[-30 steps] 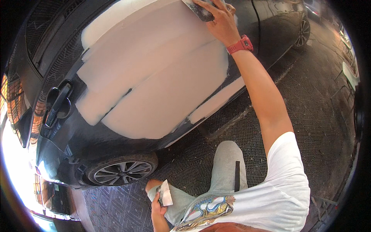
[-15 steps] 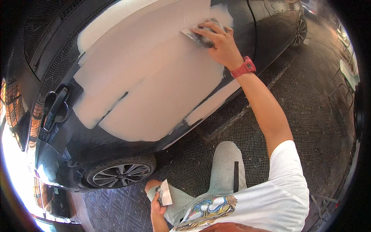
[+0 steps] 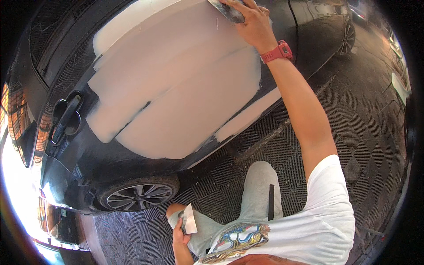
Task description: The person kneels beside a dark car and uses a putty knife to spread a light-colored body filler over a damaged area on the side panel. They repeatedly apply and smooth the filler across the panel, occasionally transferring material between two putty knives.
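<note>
**Beige patch (image 3: 190, 101) on a dark car (image 3: 132, 164)**

My right grip (image 3: 256, 27) is closed on a smeared scraper (image 3: 224, 11) at the patch's upper right; the patch spreads below and left of it. My left grip (image 3: 180, 235), lower, pinches a paste-coated card (image 3: 190, 221). Behind my right grip, a red watch (image 3: 277, 52) has markings too small to read.

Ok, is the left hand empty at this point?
No, the left hand holds a small flat plate with a pale face, its fingers at the plate's edge.
</note>
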Tool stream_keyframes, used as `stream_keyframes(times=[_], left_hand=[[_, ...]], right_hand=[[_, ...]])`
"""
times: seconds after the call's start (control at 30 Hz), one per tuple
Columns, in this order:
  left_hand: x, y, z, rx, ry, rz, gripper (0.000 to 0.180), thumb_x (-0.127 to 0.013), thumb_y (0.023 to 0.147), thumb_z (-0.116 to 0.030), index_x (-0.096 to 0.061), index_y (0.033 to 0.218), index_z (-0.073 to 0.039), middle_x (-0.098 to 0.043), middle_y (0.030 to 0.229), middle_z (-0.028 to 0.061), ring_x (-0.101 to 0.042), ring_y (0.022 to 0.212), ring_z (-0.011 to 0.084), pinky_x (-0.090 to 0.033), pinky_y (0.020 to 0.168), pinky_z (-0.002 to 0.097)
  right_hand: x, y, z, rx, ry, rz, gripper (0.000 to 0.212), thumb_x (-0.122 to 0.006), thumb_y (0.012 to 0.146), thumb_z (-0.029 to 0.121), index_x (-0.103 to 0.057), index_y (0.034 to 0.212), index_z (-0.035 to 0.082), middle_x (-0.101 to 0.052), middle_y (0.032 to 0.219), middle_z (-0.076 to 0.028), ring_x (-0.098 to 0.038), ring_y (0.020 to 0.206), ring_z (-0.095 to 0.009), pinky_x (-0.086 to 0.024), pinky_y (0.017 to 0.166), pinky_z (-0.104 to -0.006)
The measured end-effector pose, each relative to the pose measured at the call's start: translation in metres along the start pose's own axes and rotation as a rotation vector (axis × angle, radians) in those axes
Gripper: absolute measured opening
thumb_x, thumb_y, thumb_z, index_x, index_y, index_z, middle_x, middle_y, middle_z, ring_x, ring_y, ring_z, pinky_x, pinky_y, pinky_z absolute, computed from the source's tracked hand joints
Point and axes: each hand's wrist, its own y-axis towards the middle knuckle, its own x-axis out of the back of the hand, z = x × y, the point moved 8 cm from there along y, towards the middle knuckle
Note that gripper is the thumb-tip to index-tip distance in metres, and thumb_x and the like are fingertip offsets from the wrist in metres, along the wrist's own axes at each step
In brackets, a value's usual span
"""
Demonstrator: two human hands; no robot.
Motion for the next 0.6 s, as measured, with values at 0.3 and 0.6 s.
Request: stream_keyframes(times=[0.3, 0.6], left_hand=[[-0.002, 0.002, 0.002, 0.029, 0.026, -0.025, 0.039, -0.057, 0.105, -0.026, -0.058, 0.133, 0.001, -0.071, 0.120, 0.0144, -0.071, 0.107, 0.0304, -0.059, 0.095, 0.0446], [0.001, 0.000, 0.000, 0.019, 0.046, -0.051, 0.039, -0.059, 0.104, -0.027, -0.059, 0.133, -0.001, -0.071, 0.121, 0.0126, -0.071, 0.107, 0.0299, -0.059, 0.094, 0.0448]], right_hand=[[-0.020, -0.067, 0.009, 0.083, -0.190, 0.256, 0.068, -0.064, 0.073, -0.004, -0.068, 0.131, 0.031, -0.062, 0.133, 0.005, -0.060, 0.126, -0.020, -0.037, 0.105, -0.0540], [0.032, -0.008, -0.025, -0.022, -0.090, 0.047, 0.062, -0.061, 0.071, -0.007, -0.068, 0.129, 0.015, -0.061, 0.133, -0.009, -0.056, 0.129, -0.031, -0.043, 0.102, -0.0485]])
